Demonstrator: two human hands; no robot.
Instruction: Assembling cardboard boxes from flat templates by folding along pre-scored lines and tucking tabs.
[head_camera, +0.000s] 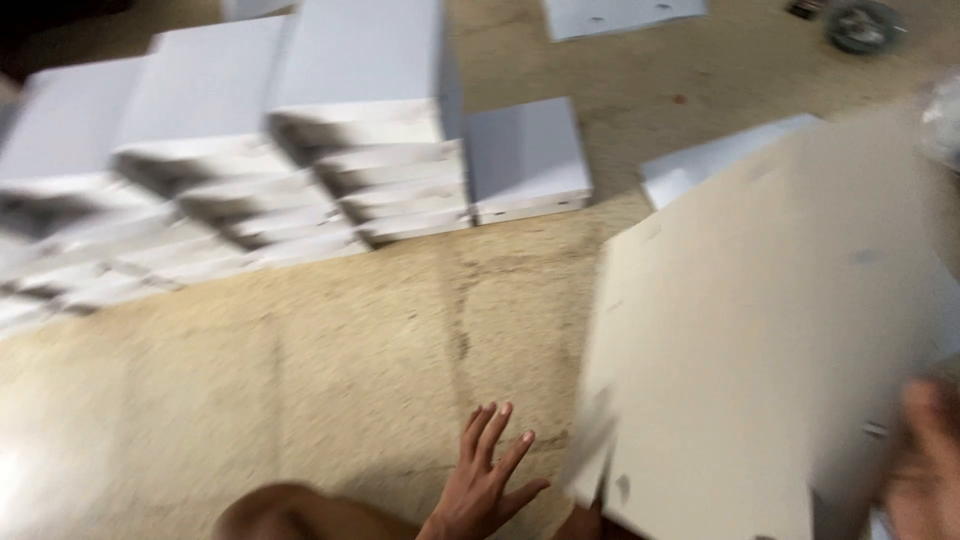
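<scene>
A large pale flat panel (770, 330), blurred, tilts over the concrete floor (330, 340) at right. The right hand (925, 465) grips its lower right edge. The left hand (485, 480) hovers beside it, fingers spread, holding nothing. Stacked white boxes (300, 160) lie well apart, upper left.

Stacks of boards (300, 170) sit far left on the floor (330, 350), one more stack (527, 160) just right of them. A big panel (770, 340) fills the right, the left hand (485, 480) near its left edge, the right hand (925, 470) at its right edge.
</scene>
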